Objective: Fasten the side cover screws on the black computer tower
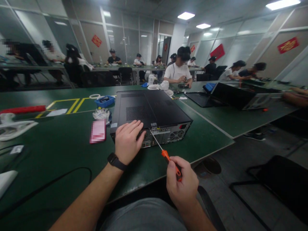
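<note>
A black desktop computer case [166, 107] lies on its side on the green table, its rear panel with the fan grille [176, 135] facing me. My left hand [128, 139] rests with outstretched fingers on the case's near left edge. In my right hand [181, 178] is an orange and black screwdriver [165, 154], gripped by its handle. Its thin shaft points up and left, and the tip meets the rear panel's upper edge just right of my left hand. Whether a screw sits under the tip is too small to tell.
Left of the case are a pink-edged card [98, 131], a bundled white cable [101, 114] and a blue tray [105, 101]. A black cable [55, 181] crosses the table at left. Another opened case [235, 94] stands at right. Across the table sits a person in white [176, 70].
</note>
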